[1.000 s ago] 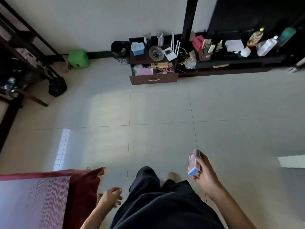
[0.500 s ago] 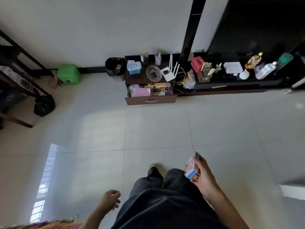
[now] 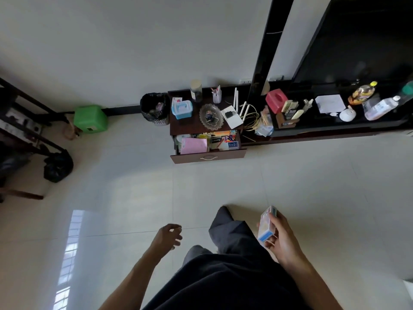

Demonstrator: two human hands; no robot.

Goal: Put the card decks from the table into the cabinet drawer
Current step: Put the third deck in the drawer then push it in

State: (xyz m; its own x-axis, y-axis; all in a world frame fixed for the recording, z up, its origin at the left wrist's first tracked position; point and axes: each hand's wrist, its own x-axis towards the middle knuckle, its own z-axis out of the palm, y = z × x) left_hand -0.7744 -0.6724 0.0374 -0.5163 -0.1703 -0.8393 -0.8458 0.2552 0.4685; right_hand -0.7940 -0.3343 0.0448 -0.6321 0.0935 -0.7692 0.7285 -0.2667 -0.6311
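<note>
card deck — light, stiff, slick box; hold by long edges | right hand grasps it | left hand loose, empty | cabinet drawer open, well ahead of deck

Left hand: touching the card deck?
Apart. Head view shows the left hand empty, dark trousers between it and the card deck in the right hand.

My card deck is pale blue and cream — the drawer dark brown, the stool bright green.
</note>
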